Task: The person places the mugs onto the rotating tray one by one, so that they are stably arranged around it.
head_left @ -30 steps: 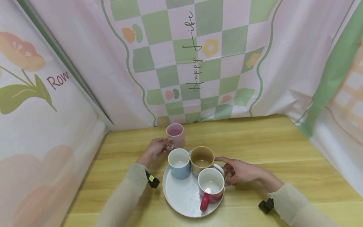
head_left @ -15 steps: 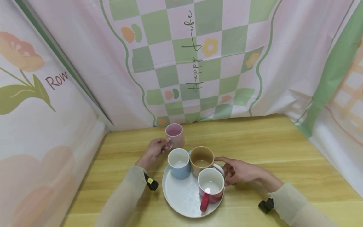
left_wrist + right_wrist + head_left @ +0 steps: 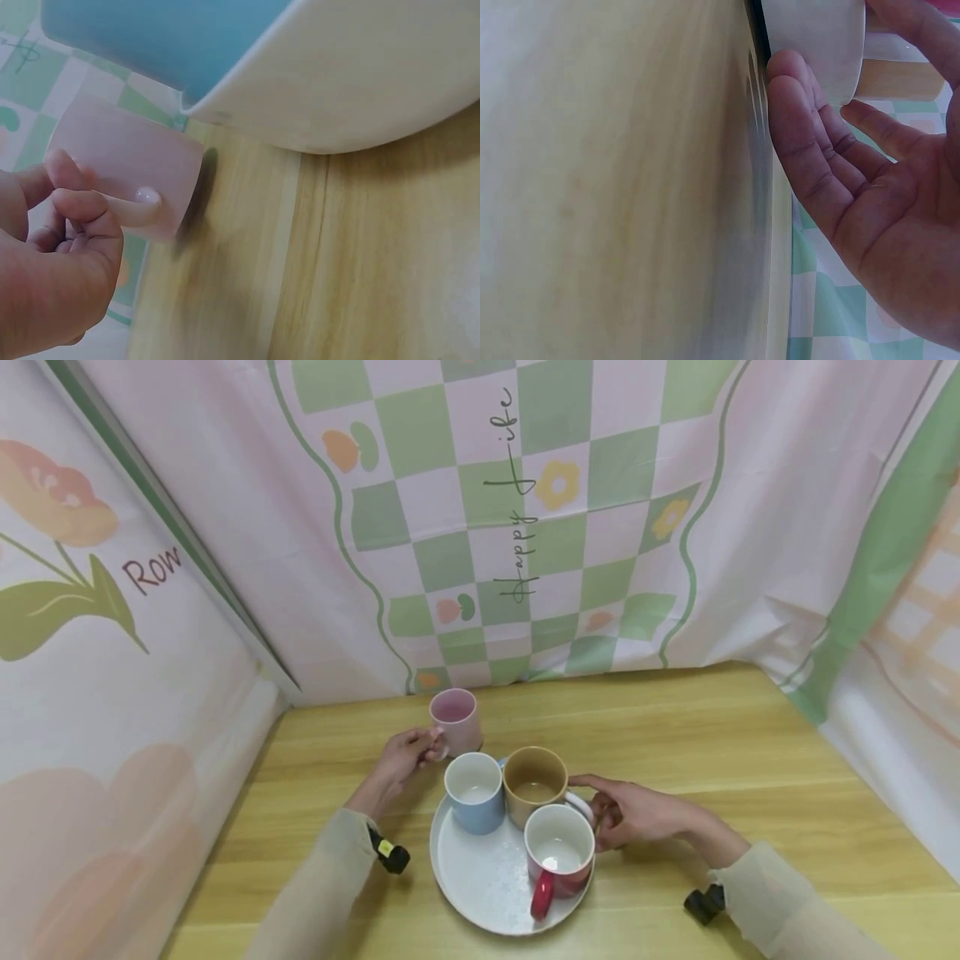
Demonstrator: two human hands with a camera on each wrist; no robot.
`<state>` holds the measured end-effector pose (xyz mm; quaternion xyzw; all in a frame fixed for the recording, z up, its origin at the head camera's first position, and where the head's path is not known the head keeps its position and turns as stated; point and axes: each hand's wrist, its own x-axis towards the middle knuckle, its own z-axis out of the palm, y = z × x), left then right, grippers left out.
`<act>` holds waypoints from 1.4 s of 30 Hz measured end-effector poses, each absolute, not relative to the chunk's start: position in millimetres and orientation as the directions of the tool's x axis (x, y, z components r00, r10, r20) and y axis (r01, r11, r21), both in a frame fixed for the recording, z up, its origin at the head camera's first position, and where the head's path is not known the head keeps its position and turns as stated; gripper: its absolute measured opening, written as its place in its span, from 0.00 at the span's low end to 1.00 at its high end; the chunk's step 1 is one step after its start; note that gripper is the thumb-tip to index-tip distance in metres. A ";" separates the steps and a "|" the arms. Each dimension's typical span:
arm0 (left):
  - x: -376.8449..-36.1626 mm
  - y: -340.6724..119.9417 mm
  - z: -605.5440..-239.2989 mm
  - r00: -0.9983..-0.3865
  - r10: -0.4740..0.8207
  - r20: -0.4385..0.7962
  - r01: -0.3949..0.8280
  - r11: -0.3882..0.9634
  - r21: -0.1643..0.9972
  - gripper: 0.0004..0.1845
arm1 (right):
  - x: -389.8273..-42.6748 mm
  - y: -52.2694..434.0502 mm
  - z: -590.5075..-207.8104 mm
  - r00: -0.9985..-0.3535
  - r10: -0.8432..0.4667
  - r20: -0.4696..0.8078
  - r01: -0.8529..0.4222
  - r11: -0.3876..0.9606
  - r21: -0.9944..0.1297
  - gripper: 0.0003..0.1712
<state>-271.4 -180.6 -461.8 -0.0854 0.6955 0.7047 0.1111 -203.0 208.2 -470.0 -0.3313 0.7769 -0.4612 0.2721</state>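
A pink mug (image 3: 459,727) is behind the tray at the back left. My left hand (image 3: 405,755) pinches its handle between thumb and fingers; the left wrist view shows the handle (image 3: 135,210) under the fingertips. A shadow lies beside the mug's base, and I cannot tell whether it touches the table. My right hand (image 3: 637,814) is at the right side of the round white tray (image 3: 480,885). Its fingers (image 3: 799,124) rest against the tray's outer wall, loosely bent. On the tray stand a light blue mug (image 3: 480,810), a tan mug (image 3: 517,802) and a red mug (image 3: 573,881).
The wooden table (image 3: 675,718) extends to both sides of the tray. A checked fabric backdrop (image 3: 487,560) hangs along the back edge, with printed fabric (image 3: 112,693) on the left and more on the right. The tan mug's white handle (image 3: 579,806) points right.
My left hand has drawn the pink mug slightly left and toward me. The right hand, the tray and the mugs on it stay where they were.
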 end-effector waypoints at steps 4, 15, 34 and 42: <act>-266.0 -184.8 -459.0 -0.967 0.037 -0.254 -0.254 0.005 0.967 0.12 | -202.3 208.6 -469.0 -0.634 -0.765 -0.116 -0.261 0.353 -0.898 0.52; -245.9 -195.3 -445.3 -0.964 0.077 -0.253 -0.257 -0.053 0.965 0.10 | -202.6 208.1 -470.8 -0.636 -0.760 -0.132 -0.252 0.366 -0.896 0.52; -203.9 -219.1 -427.4 -0.972 0.113 -0.204 -0.212 -0.070 0.975 0.07 | -204.8 208.0 -473.3 -0.626 -0.769 -0.131 -0.252 0.359 -0.899 0.51; -188.0 -224.1 -422.1 -0.974 0.101 -0.204 -0.212 -0.079 0.974 0.07 | -203.9 208.8 -472.3 -0.622 -0.774 -0.124 -0.252 0.347 -0.903 0.51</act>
